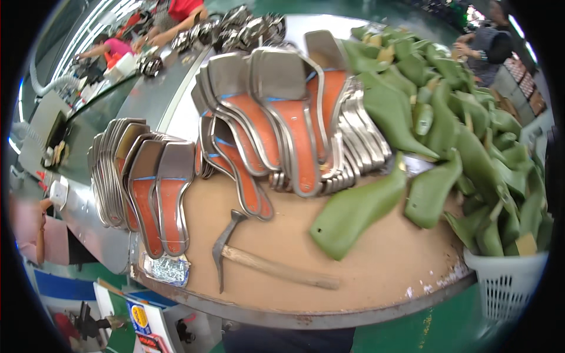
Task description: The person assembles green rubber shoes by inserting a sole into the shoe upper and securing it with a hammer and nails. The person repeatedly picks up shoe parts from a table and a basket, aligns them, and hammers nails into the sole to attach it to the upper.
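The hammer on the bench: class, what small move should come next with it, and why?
Probably bring the right hand to the hammer by its wooden handle: it lies on the bench, nothing covers it, and the handle's free end points right. Neither hand is in view.

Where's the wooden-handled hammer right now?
The hammer lies on the brown tabletop, low and central in the head view, right of the small packet, in front of the orange insoles.
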Demonstrator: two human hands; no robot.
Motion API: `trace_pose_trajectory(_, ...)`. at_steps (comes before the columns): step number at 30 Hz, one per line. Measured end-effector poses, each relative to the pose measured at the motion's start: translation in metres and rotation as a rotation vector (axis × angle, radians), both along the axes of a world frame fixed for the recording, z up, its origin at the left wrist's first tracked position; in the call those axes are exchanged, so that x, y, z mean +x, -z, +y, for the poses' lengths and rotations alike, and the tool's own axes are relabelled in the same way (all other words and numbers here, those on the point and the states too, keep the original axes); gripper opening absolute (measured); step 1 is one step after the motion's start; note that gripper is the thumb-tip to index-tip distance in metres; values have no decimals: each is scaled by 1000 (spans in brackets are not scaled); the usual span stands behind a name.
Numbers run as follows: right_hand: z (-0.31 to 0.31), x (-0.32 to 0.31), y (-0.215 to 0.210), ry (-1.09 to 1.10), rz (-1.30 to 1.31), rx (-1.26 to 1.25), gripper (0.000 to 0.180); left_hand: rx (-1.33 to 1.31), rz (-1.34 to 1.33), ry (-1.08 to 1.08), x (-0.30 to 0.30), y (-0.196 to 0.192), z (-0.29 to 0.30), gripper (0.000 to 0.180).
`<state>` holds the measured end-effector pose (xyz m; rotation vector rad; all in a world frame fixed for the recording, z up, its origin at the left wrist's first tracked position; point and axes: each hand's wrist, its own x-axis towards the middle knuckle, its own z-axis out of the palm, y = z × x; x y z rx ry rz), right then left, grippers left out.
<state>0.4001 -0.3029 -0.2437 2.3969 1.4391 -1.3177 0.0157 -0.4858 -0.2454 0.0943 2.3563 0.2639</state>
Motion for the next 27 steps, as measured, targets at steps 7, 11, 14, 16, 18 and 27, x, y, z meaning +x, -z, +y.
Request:
trace_pose_trajectory(7,2,19,-9,152,20,453,31,876,561,-388,-30,-24,21,22)
trace_pose_trajectory(11,129,-105,-193,-5,643,1106,17,1368,721,-22,-62,-192,135,25)
trace_pose_trajectory(14,215,-195,-280,-293,497,1275,33,1263,854,261,-101,-265,215,38)
trace_pose_trajectory(16,286,-247,-269,-380,161,1318,64,1116,1078,380,-130,-259,257,48)
trace_pose_trajectory(18,310,-298,-256,-448,-92,1130,76,818,1193,431,-150,-249,272,62)
trace_pose_trajectory(27,329,-278,-252,-661,-216,842,93,198,1239,632,-196,-242,309,85)
